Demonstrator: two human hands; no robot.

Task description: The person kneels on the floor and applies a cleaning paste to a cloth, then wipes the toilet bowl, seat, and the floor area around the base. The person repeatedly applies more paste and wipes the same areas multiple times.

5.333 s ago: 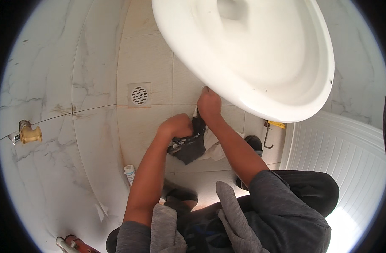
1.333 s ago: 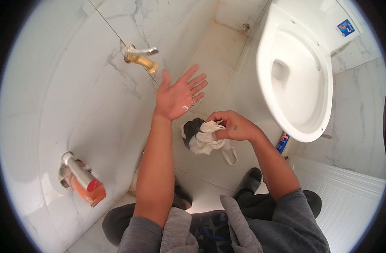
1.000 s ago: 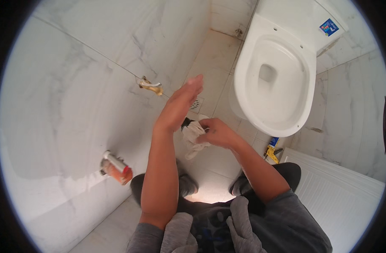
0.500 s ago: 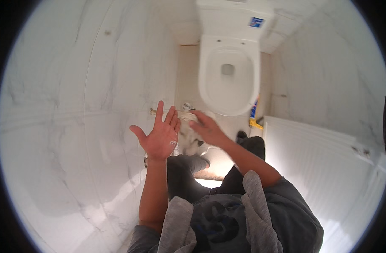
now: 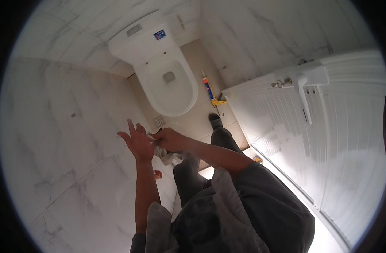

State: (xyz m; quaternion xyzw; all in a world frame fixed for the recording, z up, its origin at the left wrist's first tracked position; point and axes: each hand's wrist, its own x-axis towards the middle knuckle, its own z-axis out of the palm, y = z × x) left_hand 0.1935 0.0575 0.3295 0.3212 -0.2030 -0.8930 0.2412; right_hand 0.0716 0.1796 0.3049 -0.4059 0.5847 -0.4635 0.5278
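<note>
My left hand (image 5: pixel 141 143) is raised beside the left wall, palm up, fingers stretched and thumb out. A small whitish smear shows on the outer edge of its palm. Close against that edge is my right hand (image 5: pixel 171 140), its fingers closed on a crumpled whitish rag (image 5: pixel 170 158). Part of the rag pokes out at the fingertips, and the rest hangs below the hand, partly hidden by it.
A white toilet (image 5: pixel 164 86) stands ahead. On the floor to its right lies a yellow caulking gun (image 5: pixel 216 101) with a sealant tube (image 5: pixel 208 88). A floor drain (image 5: pixel 159 121) is near the toilet's base. The white door (image 5: pixel 277 114) with its handle (image 5: pixel 304 99) stands at right.
My right hand has come in from beside the left hand to its palm edge, the fingers now closed. The view has turned, bringing more of the door into sight.
</note>
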